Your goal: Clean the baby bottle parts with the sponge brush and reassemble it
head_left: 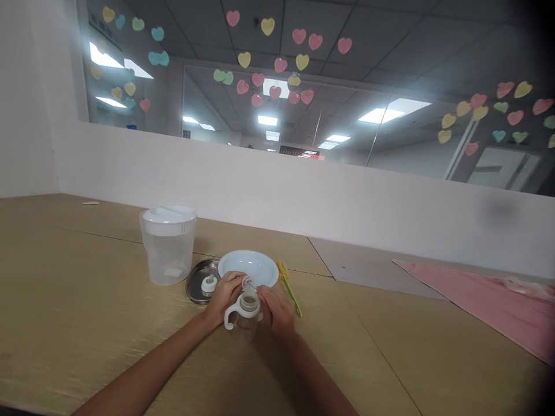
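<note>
Two hands work in the head view. Tabletop [368, 346] runs well right; a white plate [248, 264] sits just beyond, a steel lid [198, 283] beside it. Left hand [223, 294] pinches, fingers together, a small clear fitting [248, 283]; right hand [277, 309] curls on the handled baby bottle [245, 315], mid-table.

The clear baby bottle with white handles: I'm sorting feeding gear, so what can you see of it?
The clear baby bottle has a transparent, plastic-looking body, roughly upright, with a white looped handle at each side and a pale collar at the neck. A small pale part sits at its mouth, too small to identify. The left hand and right hand grip its upper part above the wooden table; whether its base touches the table cannot be seen.
</note>
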`<move>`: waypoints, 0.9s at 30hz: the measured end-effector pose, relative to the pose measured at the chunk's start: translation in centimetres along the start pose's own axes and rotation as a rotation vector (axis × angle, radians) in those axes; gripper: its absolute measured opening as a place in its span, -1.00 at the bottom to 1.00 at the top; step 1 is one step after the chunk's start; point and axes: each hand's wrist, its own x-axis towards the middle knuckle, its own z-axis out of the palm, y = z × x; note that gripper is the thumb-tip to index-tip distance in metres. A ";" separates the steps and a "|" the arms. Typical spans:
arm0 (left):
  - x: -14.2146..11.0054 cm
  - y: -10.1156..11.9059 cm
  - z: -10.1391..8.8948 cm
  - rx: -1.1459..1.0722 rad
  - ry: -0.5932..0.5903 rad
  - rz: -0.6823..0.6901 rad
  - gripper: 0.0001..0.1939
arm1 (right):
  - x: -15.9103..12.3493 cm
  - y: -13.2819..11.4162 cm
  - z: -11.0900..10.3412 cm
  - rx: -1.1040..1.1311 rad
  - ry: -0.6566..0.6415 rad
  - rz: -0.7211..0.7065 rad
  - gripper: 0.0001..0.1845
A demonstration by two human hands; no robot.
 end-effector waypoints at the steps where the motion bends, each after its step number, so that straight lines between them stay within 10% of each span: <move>1: 0.0 0.1 0.0 -0.007 0.000 0.004 -0.71 | 0.0 0.0 0.1 0.007 -0.015 0.010 -0.80; 27: 0.4 2.9 -1.7 0.266 0.032 0.334 -0.74 | 0.3 0.7 -0.5 -0.300 -0.016 -0.126 -0.88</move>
